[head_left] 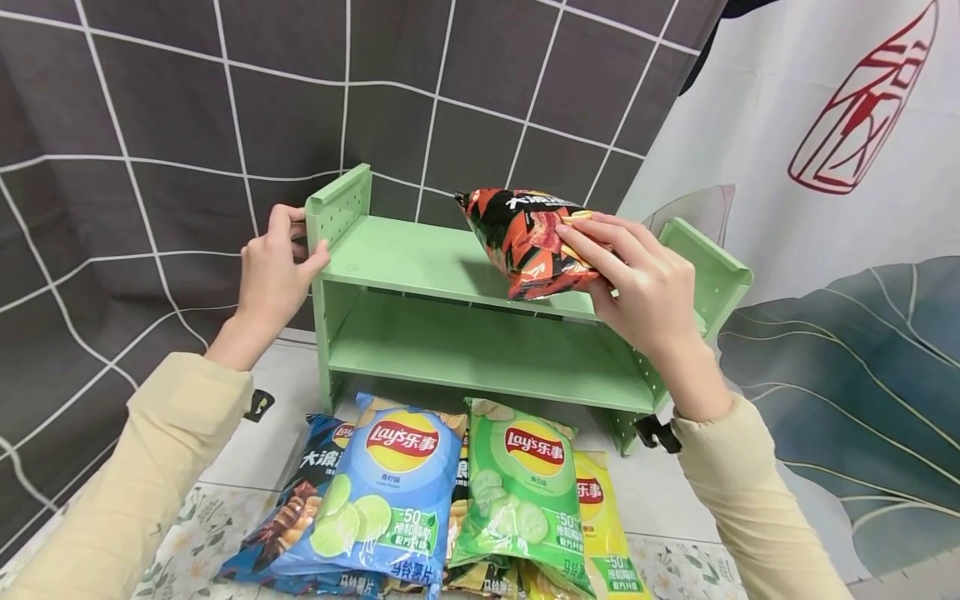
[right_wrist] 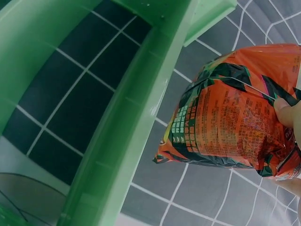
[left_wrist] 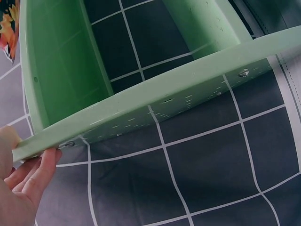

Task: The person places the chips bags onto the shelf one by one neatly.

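Observation:
A green two-tier shelf [head_left: 450,258] with perforated side panels stands against the tiled-pattern backdrop. My left hand [head_left: 273,271] grips the upper part of its left side panel, thumb on the inner face; the left wrist view shows fingers [left_wrist: 40,176] on the outer face. Over the top tier, my right hand [head_left: 637,279] holds a red and black chip bag [head_left: 528,242] by one end, fingers across its front. In the right wrist view the orange printed back of the chip bag [right_wrist: 225,117] faces the camera, the thumb pressing near its edge.
In front of the shelf lie several chip bags: a blue lime one [head_left: 390,492], a green cucumber one [head_left: 525,492], a yellow one [head_left: 607,533] and a dark blue one [head_left: 262,533], overlapping. Black clips [head_left: 658,434] show near the wrists. A white curtain [head_left: 787,217] hangs at right.

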`<state>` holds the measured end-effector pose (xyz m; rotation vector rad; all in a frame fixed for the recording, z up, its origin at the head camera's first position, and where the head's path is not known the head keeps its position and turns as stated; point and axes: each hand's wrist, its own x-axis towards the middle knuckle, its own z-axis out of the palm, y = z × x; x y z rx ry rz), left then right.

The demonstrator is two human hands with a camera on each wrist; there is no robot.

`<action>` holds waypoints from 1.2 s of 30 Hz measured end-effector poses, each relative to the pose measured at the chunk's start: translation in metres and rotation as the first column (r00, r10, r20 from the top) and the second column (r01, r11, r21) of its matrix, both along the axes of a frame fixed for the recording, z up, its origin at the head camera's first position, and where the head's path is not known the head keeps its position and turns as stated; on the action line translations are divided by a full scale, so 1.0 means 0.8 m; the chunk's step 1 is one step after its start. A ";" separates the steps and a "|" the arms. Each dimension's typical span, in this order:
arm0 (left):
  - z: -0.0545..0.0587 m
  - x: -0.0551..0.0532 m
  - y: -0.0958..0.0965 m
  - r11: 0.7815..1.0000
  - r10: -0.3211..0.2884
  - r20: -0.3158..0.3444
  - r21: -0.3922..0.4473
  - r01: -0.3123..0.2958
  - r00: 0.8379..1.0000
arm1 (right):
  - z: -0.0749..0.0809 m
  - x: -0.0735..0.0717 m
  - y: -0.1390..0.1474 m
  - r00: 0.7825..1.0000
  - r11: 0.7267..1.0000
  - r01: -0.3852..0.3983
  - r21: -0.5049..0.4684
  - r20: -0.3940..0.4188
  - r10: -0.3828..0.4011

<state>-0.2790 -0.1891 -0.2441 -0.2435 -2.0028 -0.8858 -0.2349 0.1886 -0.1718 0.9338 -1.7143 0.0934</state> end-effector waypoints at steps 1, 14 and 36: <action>0.000 0.000 0.000 1.000 0.000 0.001 0.000 0.000 1.000 | 0.001 -0.001 -0.003 1.000 1.000 -0.004 -0.002 0.004 0.004; 0.001 0.002 0.000 1.000 -0.001 0.002 -0.001 0.001 1.000 | 0.010 -0.019 -0.037 0.999 1.000 -0.018 0.022 0.026 0.018; 0.000 0.001 0.001 1.000 -0.001 0.007 0.009 0.001 1.000 | 0.003 -0.038 -0.104 1.000 0.995 0.017 0.095 -0.018 -0.015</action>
